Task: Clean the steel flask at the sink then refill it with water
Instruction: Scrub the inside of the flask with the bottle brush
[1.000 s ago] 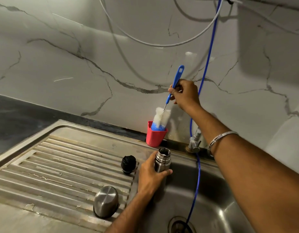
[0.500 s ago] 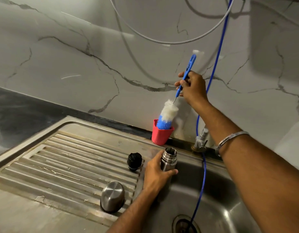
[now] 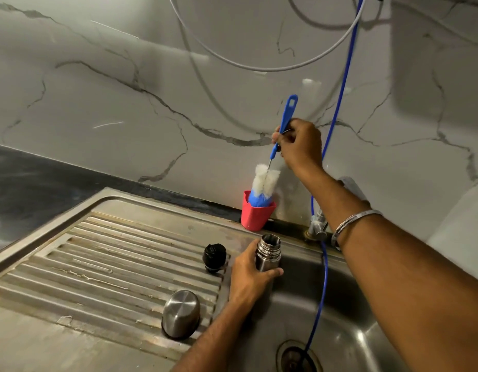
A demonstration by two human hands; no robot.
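Since the earlier frame, your brush (image 3: 267, 183) dipped deeper into the red cup (image 3: 256, 214). Left hand (image 3: 248, 277) grips the open flask (image 3: 268, 252) at the sink (image 3: 339, 304); right hand (image 3: 299, 145) pinches the handle. Scrubbing, rinsing and refilling apparently remain.

One steel flask (image 3: 268, 253) gripped in the left hand's fingers (image 3: 270, 272), one bottle brush (image 3: 275, 157) pinched in the right hand's fingers (image 3: 282, 140), one red cup (image 3: 256, 217) below them, one black stopper (image 3: 215, 256), one steel cap (image 3: 180, 313), two hoses
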